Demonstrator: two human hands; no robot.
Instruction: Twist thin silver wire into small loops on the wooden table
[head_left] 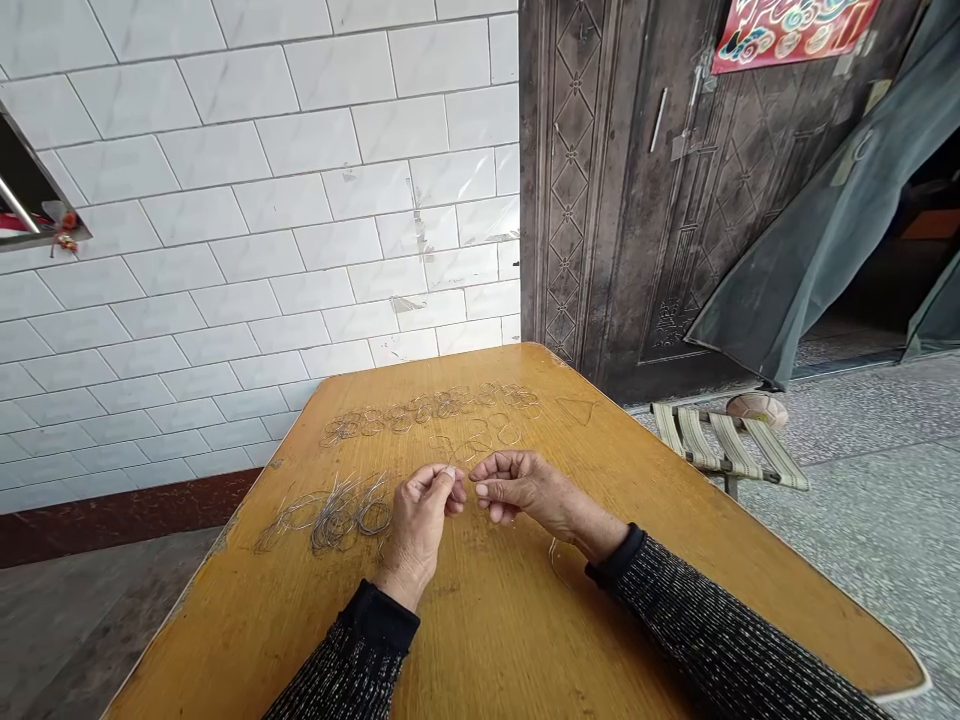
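My left hand [421,515] and my right hand [523,492] meet above the middle of the wooden table [480,640]. Both are closed in a pinch, fingertips almost touching, on a thin wire that is hard to make out between them. A curved bit of wire [553,562] shows below my right wrist. To the left of my left hand lies a pile of coiled grey wire [334,522]. Beyond the hands, loose wire loops [487,432] rest on the tabletop, and behind them runs a row of several small looped wire pieces [431,406].
A bent wire triangle [577,409] lies near the table's right edge. White tiled wall [247,230] and a dark carved door [637,220] stand behind the table. At right are a folding strap stool [727,445] and a hanging grey curtain [825,240].
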